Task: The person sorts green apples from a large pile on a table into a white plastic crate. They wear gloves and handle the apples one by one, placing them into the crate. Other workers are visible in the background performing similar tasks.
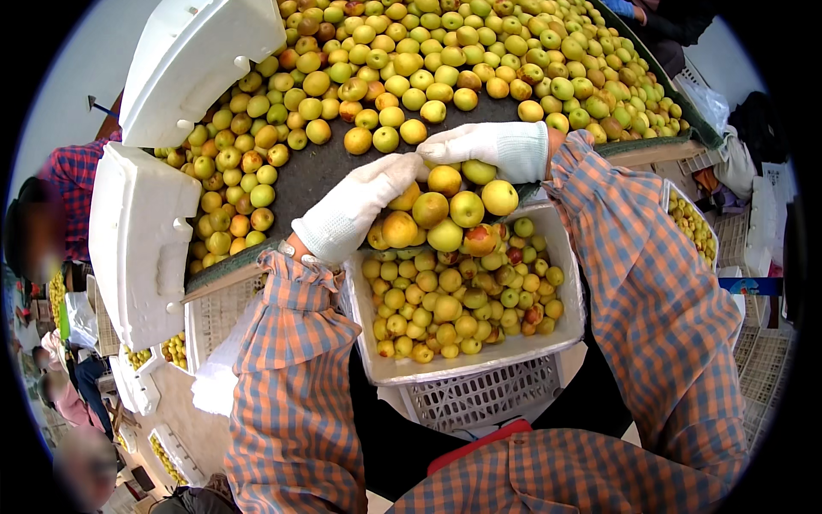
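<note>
My left hand and my right hand both wear white knit gloves. Their fingertips meet, and the two hands curve around the far side of a cluster of yellow-green jujubes, some blotched brown. This cluster sits at the near edge of the sorting table, over a white foam box. Inside the box lies a layer of jujubes. Beyond my hands, loose jujubes are heaped on the table's dark surface. The palms are hidden, and the cluster partly covers the box's far rim.
White foam blocks wall the table's left side. A plastic crate is beneath the box. More fruit-filled boxes stand on the floor at left and at right. Other people are at the left, and a gloved hand shows at top right.
</note>
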Available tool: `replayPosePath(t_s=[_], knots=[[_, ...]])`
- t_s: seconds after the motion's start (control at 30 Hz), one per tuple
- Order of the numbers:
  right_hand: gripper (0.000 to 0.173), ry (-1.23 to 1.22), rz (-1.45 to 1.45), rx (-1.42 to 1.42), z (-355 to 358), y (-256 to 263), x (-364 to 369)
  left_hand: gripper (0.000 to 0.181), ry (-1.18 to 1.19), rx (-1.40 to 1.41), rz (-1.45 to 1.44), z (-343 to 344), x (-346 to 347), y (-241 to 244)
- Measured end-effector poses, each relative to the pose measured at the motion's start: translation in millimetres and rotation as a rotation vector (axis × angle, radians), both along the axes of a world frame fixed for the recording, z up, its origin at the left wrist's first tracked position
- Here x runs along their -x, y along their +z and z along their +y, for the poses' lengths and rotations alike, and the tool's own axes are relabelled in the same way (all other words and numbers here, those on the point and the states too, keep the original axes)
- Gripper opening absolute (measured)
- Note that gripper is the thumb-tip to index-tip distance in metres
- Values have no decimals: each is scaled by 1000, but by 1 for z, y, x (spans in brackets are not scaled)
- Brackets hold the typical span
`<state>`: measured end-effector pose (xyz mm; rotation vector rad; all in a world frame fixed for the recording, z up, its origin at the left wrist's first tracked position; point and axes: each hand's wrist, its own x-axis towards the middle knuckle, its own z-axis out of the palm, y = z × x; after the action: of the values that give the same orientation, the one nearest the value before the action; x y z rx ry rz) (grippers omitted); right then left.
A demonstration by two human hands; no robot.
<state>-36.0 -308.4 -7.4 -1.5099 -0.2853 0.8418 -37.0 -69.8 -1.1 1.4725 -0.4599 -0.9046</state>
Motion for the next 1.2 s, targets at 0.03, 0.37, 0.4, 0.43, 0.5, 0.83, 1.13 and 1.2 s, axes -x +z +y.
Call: replayPosePath(t_s=[0.03, 0.37, 0.4, 0.43, 0.5, 0.83, 1.13, 1.2], knots=[[54, 38, -61, 9, 0, -1, -1, 55, -21, -98, -147, 2, 2, 1], [49, -3, -337, 203, -5, 34, 37, 50, -100, -374, -773, -5, 51, 10], [47, 0, -399, 229, -3, 37, 44, 49, -96, -316, -915, -3, 55, 4], [44, -30, -411, 233, 1, 38, 52, 44, -66, -276, -1017, -2, 62, -1], [44, -22, -533, 262, 2, 35, 66, 39, -115, -306, -1194, 0, 72, -6], [16, -385, -821, 584, 10, -42, 171, 23, 2, -514, -1188, 23, 138, -29], [26, 202, -1099, 1021, 88, -102, 201, 49, 68, -989, -833, 66, 142, -108], [34, 231, -1093, 980, 76, -101, 191, 60, 2, -1003, -834, 75, 137, -126]])
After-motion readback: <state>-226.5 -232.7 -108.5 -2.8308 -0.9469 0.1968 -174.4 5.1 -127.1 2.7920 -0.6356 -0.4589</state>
